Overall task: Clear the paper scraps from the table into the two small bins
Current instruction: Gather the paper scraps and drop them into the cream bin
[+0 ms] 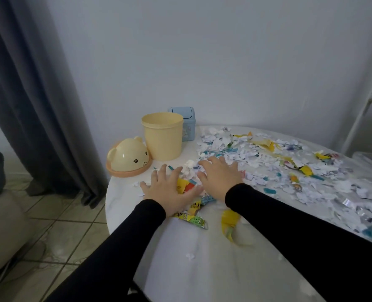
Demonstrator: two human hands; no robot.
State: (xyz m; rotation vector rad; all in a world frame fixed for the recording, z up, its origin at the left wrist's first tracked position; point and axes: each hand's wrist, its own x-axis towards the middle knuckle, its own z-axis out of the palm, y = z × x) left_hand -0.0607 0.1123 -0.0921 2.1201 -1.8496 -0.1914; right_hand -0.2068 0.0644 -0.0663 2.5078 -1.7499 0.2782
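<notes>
The paper scraps (257, 168) are being left spread across the white table (202, 269), thickest to the right and far side, with a small heap lying between and just beyond both hands. The left hand (169, 188) and right hand (220, 177) are being laid flat on that heap, fingers straight and spread, nothing being grasped. The open yellow bin (162, 138) is being kept just beyond the left hand's fingertips, so that hand is judged nearer. Its bear lid (128, 159) is lying beside it; the blue bin (186, 123) is standing behind, lid on.
</notes>
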